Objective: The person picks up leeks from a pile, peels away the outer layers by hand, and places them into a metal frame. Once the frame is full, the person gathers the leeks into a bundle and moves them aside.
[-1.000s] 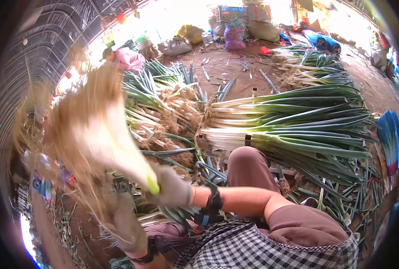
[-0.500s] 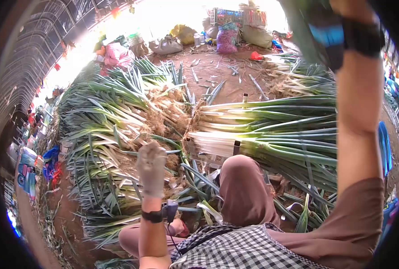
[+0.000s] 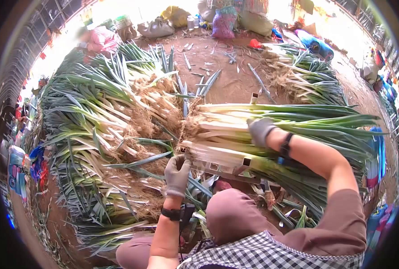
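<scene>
Long green onions lie across a low metal frame, with their white ends and roots to the left. My right hand, in a grey glove, is on the white stalks with its fingers curled over them. By the root ends, my gloved left hand has its thumb and fingers bent together. What is between those fingertips is too small to make out. The stalks beside the left hand are blurred. On my left, a large heap of green onions spreads over the ground, roots toward the middle.
Another pile of green onions lies at the back right. Sacks and a purple net bag stand at the far side. A person in pink is behind the left heap. My bent knee is close to the frame.
My right hand has come down from high on the right onto the white stalks. My left hand has moved right, to the root ends. The view has shifted.
</scene>
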Tool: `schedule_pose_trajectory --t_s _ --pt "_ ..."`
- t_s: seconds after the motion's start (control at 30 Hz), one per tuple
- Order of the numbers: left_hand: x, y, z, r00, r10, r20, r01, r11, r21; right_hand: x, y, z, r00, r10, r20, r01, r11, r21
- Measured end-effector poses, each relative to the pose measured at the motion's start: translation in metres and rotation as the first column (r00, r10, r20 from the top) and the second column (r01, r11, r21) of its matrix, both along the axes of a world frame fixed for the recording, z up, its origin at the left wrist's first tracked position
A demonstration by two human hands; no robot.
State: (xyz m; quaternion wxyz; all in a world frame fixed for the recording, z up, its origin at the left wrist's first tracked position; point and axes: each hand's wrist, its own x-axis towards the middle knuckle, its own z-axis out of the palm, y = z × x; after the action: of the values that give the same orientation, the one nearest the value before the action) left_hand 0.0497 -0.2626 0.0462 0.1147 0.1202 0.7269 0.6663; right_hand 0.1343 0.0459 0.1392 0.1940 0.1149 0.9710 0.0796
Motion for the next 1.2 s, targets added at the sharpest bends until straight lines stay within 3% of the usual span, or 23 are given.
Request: schedule_pose_trajectory --t_s 0.1,0.17,0.2,0.3,0.33,0.37,0.43,0.53,0.63,0.73,0.87,0.97,1.07,1.17,1.2 --pt "-0.018 0.038 -0.001 0.959 -0.051 -0.279 0.007 0.987 -0.159 -0.032 -0.002 -0.025 0.997 0.058 0.054 -0.055 0.997 -0.05" --pt "-0.03 0.074 0.003 0.73 -0.159 -0.664 -0.003 0.972 -0.237 -0.032 -0.009 -0.015 0.996 0.014 0.09 -0.004 0.994 -0.106" --pt "-0.034 0.093 0.002 0.729 -0.224 -0.647 0.07 0.964 -0.255 -0.029 -0.008 -0.009 0.994 -0.011 0.105 0.024 0.992 -0.127" --pt "-0.042 0.125 -0.031 0.606 -0.465 -0.646 0.04 0.828 -0.559 -0.012 -0.001 -0.013 0.97 0.197 -0.141 -0.201 0.979 -0.013" --pt "-0.041 0.128 -0.039 0.606 -0.394 -0.691 0.003 0.87 -0.493 -0.002 -0.006 0.006 0.964 0.245 -0.103 -0.241 0.969 0.049" --pt "-0.041 0.127 -0.038 0.615 -0.417 -0.669 0.013 0.854 -0.52 0.013 -0.001 0.006 0.905 0.366 -0.216 -0.336 0.927 0.165" --pt "-0.037 0.122 -0.029 0.633 -0.468 -0.616 0.049 0.819 -0.572 0.047 0.0 0.006 0.954 0.288 -0.084 -0.262 0.937 0.231" --pt "-0.038 0.127 -0.03 0.621 -0.46 -0.634 0.021 0.819 -0.574 0.078 0.015 0.011 0.927 0.361 -0.105 -0.327 0.912 0.248" --pt "-0.045 0.131 -0.033 0.63 -0.484 -0.607 0.011 0.788 -0.616 0.072 0.023 0.013 0.918 0.394 -0.044 -0.393 0.919 0.035" --pt "-0.041 0.13 -0.027 0.645 -0.516 -0.564 -0.011 0.732 -0.682 0.044 0.02 0.0 0.949 0.314 0.032 -0.309 0.945 -0.108" --pt "-0.039 0.128 -0.03 0.574 -0.485 -0.66 -0.044 0.787 -0.616 0.033 0.014 -0.01 0.942 0.329 0.064 -0.321 0.941 -0.105" --pt "-0.039 0.127 -0.034 0.555 -0.544 -0.629 -0.004 0.755 -0.656 0.035 0.01 -0.007 0.942 0.331 0.046 -0.327 0.941 -0.084" --pt "-0.038 0.131 -0.036 0.608 -0.528 -0.593 0.002 0.748 -0.664 0.034 0.01 0.0 0.955 0.297 0.025 -0.292 0.949 -0.114" --pt "-0.037 0.129 -0.035 0.629 -0.476 -0.615 0.001 0.791 -0.611 0.02 0.005 0.051 0.956 0.205 0.212 -0.169 0.97 -0.177" --pt "-0.035 0.128 -0.035 0.631 -0.454 -0.629 0.004 0.812 -0.583 0.02 0.012 0.05 0.98 0.187 0.071 -0.174 0.971 -0.167"
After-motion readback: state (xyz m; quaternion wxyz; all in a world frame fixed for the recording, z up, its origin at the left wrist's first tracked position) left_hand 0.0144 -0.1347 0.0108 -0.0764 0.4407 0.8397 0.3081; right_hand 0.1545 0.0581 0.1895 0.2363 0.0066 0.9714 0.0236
